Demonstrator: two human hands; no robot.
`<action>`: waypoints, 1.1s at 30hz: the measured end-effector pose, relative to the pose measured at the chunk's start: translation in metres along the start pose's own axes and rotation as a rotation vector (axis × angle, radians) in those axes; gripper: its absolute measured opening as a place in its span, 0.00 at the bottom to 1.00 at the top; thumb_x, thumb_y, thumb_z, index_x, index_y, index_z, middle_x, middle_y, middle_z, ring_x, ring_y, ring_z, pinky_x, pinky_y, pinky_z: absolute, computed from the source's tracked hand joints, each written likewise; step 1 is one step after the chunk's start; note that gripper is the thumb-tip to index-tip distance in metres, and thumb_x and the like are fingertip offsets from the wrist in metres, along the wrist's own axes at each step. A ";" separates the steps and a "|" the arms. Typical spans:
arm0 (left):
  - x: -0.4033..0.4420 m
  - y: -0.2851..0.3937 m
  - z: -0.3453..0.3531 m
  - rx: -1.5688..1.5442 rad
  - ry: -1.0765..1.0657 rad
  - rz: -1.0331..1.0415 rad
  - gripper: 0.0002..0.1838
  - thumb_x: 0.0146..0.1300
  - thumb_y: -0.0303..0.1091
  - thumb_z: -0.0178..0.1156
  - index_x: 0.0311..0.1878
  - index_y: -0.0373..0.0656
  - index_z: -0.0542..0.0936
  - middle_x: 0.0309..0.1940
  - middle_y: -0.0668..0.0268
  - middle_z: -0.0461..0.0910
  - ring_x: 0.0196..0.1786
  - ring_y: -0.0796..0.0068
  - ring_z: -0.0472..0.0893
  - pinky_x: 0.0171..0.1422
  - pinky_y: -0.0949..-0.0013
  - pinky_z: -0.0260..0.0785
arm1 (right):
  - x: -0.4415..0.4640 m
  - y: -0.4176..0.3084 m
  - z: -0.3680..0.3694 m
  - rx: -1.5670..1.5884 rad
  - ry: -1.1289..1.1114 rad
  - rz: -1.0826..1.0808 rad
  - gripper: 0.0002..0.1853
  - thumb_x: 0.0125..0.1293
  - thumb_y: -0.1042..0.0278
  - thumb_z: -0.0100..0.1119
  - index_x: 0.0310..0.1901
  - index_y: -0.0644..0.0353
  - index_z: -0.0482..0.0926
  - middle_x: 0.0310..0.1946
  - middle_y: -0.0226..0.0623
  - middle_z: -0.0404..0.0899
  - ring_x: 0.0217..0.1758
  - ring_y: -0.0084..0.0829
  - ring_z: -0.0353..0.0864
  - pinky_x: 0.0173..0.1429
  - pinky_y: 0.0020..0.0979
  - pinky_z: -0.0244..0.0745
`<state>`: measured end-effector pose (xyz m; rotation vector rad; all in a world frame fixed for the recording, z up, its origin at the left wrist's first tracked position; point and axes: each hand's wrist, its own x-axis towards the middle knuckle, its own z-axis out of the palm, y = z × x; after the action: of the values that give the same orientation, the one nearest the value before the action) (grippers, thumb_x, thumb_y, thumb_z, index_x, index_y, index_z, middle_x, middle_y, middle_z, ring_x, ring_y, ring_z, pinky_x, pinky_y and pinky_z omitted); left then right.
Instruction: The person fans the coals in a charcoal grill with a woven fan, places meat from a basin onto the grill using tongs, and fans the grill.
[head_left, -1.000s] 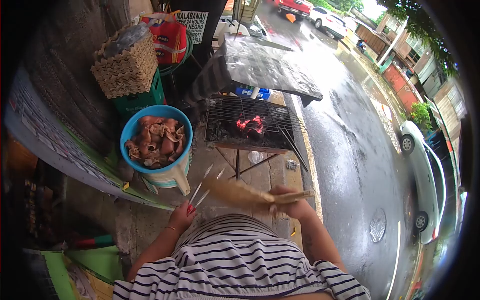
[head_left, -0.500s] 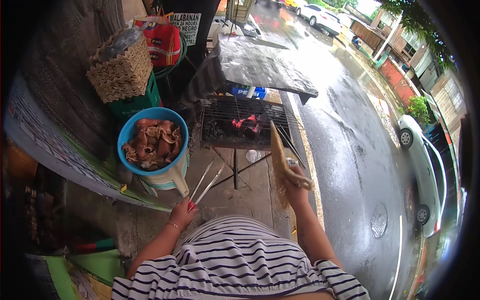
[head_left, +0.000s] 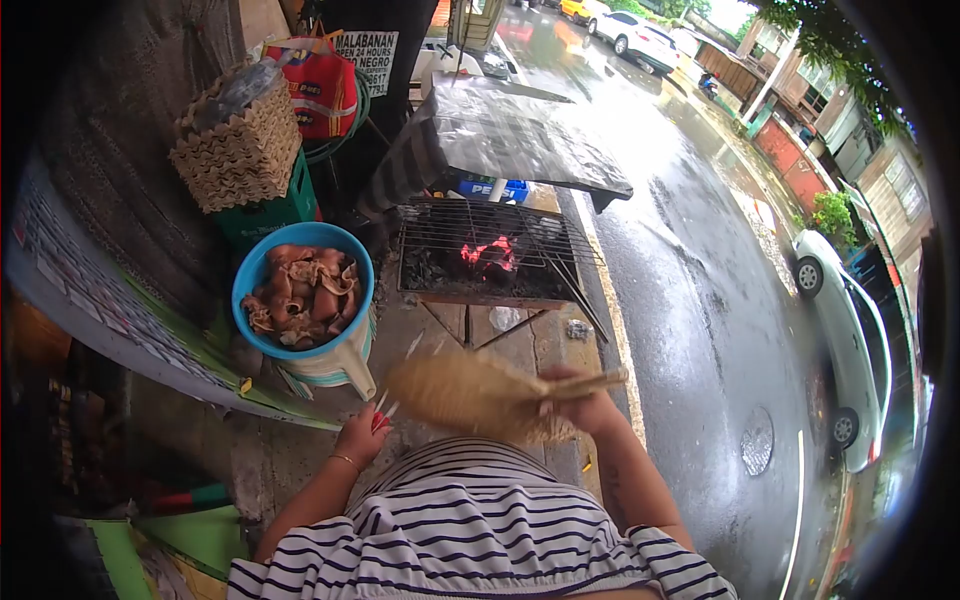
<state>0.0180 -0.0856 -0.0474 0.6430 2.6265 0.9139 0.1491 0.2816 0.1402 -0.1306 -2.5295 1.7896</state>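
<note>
My left hand is closed around the red grip of metal tongs, whose arms point forward and are partly hidden by the fan. A woven hand fan, smeared by motion, lies across the front of my body. Its handle is in my closed right hand. Ahead of both hands stands a charcoal grill with a wire grate. Red coals glow under the grate, with no food on it. Left of the grill, a blue basin holds pieces of meat.
A dark cover hangs over the grill's far side, near a blue Pepsi crate. Egg trays are stacked on a green crate at the left. The wet road runs along the right, with a parked car.
The fan has swung from upright near the grill's right side down and left, and now lies flat before my body. My left hand with the tongs has barely moved.
</note>
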 end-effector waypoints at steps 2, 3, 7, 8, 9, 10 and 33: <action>0.002 -0.002 0.002 0.013 0.000 0.013 0.34 0.55 0.42 0.67 0.62 0.38 0.68 0.41 0.43 0.79 0.45 0.39 0.78 0.49 0.48 0.71 | 0.011 0.025 -0.005 0.048 0.334 0.066 0.17 0.55 0.70 0.72 0.44 0.60 0.78 0.36 0.31 0.80 0.42 0.23 0.77 0.45 0.26 0.73; 0.003 0.000 0.002 0.000 -0.006 0.003 0.34 0.55 0.42 0.66 0.62 0.38 0.68 0.41 0.43 0.79 0.44 0.39 0.78 0.49 0.48 0.71 | 0.017 0.034 -0.007 0.072 0.499 0.094 0.17 0.55 0.71 0.73 0.45 0.60 0.78 0.37 0.30 0.80 0.42 0.23 0.77 0.45 0.26 0.73; 0.013 0.010 -0.005 -0.037 -0.007 -0.038 0.33 0.55 0.42 0.67 0.62 0.39 0.68 0.40 0.43 0.79 0.45 0.39 0.78 0.49 0.48 0.71 | 0.004 0.020 -0.004 0.050 0.075 0.109 0.13 0.59 0.73 0.68 0.44 0.63 0.77 0.37 0.33 0.80 0.44 0.22 0.78 0.45 0.26 0.74; 0.015 0.013 -0.007 -0.042 -0.014 -0.045 0.33 0.55 0.42 0.67 0.62 0.39 0.68 0.41 0.43 0.79 0.45 0.39 0.78 0.49 0.48 0.71 | 0.003 -0.010 -0.005 -0.078 -0.016 -0.144 0.13 0.58 0.74 0.68 0.44 0.63 0.77 0.38 0.33 0.80 0.44 0.21 0.77 0.45 0.26 0.73; 0.018 0.015 -0.007 -0.032 -0.008 -0.042 0.33 0.55 0.42 0.67 0.62 0.39 0.68 0.41 0.43 0.79 0.45 0.39 0.78 0.49 0.48 0.71 | 0.004 -0.007 -0.005 -0.020 0.136 -0.044 0.13 0.58 0.74 0.68 0.44 0.63 0.77 0.38 0.32 0.80 0.44 0.22 0.77 0.45 0.26 0.73; 0.020 0.016 -0.007 -0.023 -0.004 -0.039 0.33 0.55 0.42 0.67 0.62 0.39 0.68 0.41 0.43 0.79 0.45 0.40 0.78 0.50 0.48 0.71 | 0.005 0.002 -0.005 0.037 0.288 0.057 0.13 0.58 0.73 0.69 0.44 0.62 0.77 0.38 0.32 0.80 0.44 0.22 0.76 0.45 0.26 0.73; 0.009 0.008 -0.001 -0.082 0.009 -0.022 0.35 0.54 0.41 0.68 0.64 0.36 0.69 0.42 0.44 0.80 0.45 0.41 0.79 0.50 0.49 0.71 | 0.015 0.002 -0.003 -0.076 0.360 0.071 0.17 0.56 0.69 0.72 0.45 0.62 0.78 0.38 0.31 0.80 0.41 0.24 0.77 0.45 0.29 0.74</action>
<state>0.0126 -0.0764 -0.0423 0.5894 2.5838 1.0143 0.1344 0.2867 0.1393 -0.5014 -2.3581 1.5259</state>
